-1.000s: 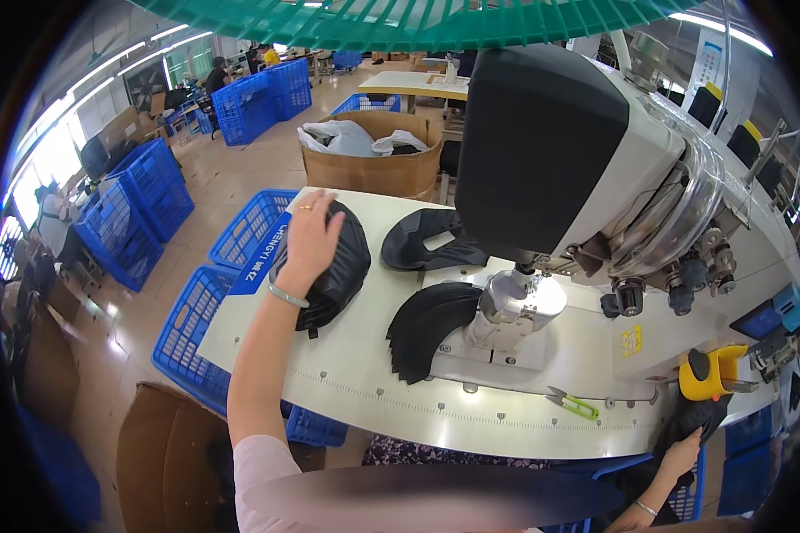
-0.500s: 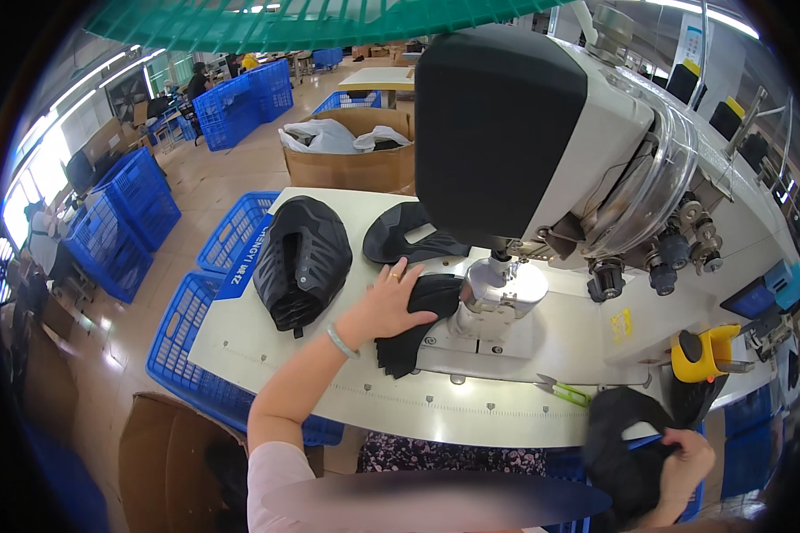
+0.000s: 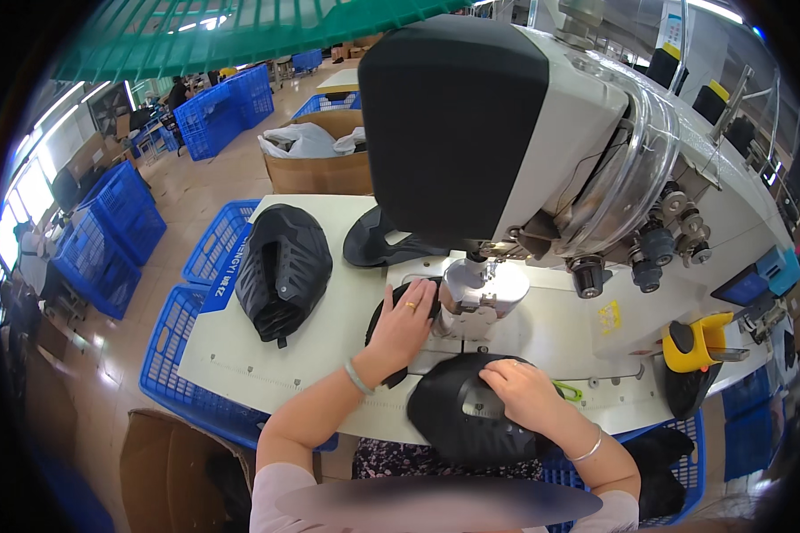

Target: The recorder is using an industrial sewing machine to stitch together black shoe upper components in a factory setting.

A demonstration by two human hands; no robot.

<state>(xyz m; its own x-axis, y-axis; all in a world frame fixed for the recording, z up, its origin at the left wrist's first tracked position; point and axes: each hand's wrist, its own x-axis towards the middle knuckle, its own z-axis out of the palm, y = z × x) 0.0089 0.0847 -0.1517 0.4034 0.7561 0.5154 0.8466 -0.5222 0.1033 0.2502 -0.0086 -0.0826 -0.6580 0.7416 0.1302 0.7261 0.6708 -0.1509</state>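
Observation:
My left hand lies flat, fingers extended, on a black shoe piece beside the metal post of a sewing machine. Most of that piece is hidden under the hand. At the table's front edge, my right hand grips a black shoe upper by the rim of its opening. A nested stack of black uppers stands at the left of the table. Another black upper rests behind my left hand, partly covered by the machine head.
Green-handled snips lie just right of the held upper. A yellow holder stands at the table's right. Blue crates flank the table on the left, and another crate with black pieces sits low right. A cardboard box is behind.
My right hand has brought a black upper from the lower right onto the table's front edge. The left hand's fingers have drawn together over the piece by the post. The view has shifted slightly.

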